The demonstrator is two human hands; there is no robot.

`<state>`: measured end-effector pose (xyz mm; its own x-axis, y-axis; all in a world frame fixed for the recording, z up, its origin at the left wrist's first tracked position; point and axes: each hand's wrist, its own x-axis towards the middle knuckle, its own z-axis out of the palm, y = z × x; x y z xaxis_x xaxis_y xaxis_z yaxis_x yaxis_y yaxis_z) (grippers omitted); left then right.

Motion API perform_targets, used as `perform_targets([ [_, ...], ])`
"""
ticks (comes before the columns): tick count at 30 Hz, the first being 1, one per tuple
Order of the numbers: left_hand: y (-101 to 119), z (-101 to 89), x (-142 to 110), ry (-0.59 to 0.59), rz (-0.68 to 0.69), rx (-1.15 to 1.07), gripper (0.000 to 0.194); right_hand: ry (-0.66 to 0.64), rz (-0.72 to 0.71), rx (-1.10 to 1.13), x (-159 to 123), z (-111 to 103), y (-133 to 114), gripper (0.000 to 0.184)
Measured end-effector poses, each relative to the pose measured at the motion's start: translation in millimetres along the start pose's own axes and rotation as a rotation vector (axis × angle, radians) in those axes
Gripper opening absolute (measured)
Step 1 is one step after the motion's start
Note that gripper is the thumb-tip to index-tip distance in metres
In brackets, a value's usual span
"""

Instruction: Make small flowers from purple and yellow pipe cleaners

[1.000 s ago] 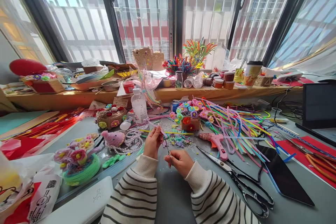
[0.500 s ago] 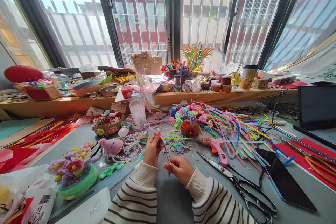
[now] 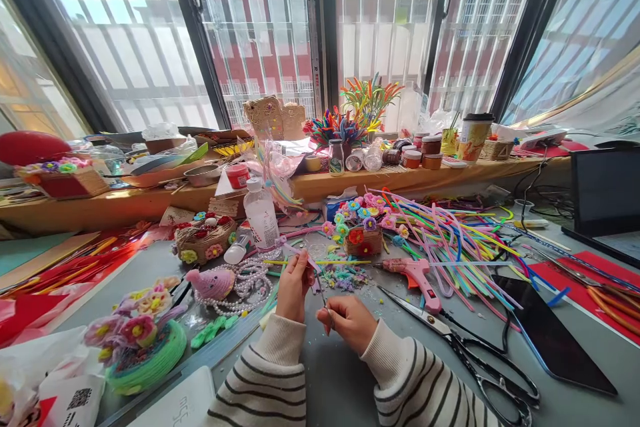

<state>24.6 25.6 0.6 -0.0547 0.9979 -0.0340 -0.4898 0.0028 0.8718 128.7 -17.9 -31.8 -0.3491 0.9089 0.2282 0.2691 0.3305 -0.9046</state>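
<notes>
My left hand (image 3: 294, 285) pinches a lilac pipe cleaner (image 3: 311, 263) between thumb and fingers, raised over the table's middle. In my right hand (image 3: 350, 320) is a slim pair of small scissors (image 3: 321, 285), fingers closed round the handles. The dark metal blades point up to the lilac piece just right of my left fingertips; whether they are closed on it is too small to tell. Beyond my hands lies a scatter of pastel fuzzy clippings (image 3: 345, 276). A yellow pipe cleaner (image 3: 345, 261) crosses behind my left fingers.
To the right lie a pink glue gun (image 3: 417, 277), large black-handled scissors (image 3: 465, 347), a dark phone (image 3: 550, 333) and a heap of coloured pipe cleaners (image 3: 450, 240). On the left are a bead string (image 3: 257, 290), a pink plush figure (image 3: 213, 282), a bottle (image 3: 261, 217) and a flower pot (image 3: 150, 360).
The view has shifted slightly. Both hands keep their grips, and the scissors stay against the lilac pipe cleaner with only a slight move.
</notes>
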Motion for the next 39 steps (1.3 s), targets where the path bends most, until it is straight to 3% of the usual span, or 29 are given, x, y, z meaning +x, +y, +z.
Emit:
perform_targets([
  [10,1.9,-2.3,-2.7,-0.044,-0.029,-0.066,0.025,0.01,0.002,0.02,-1.0,-0.9,-2.7,0.052],
  [39,0.7,-5.1,-1.0,-0.021,-0.01,-0.014,0.028,-0.011,0.013,-0.001,-2.3,0.4,-0.2,0.056],
])
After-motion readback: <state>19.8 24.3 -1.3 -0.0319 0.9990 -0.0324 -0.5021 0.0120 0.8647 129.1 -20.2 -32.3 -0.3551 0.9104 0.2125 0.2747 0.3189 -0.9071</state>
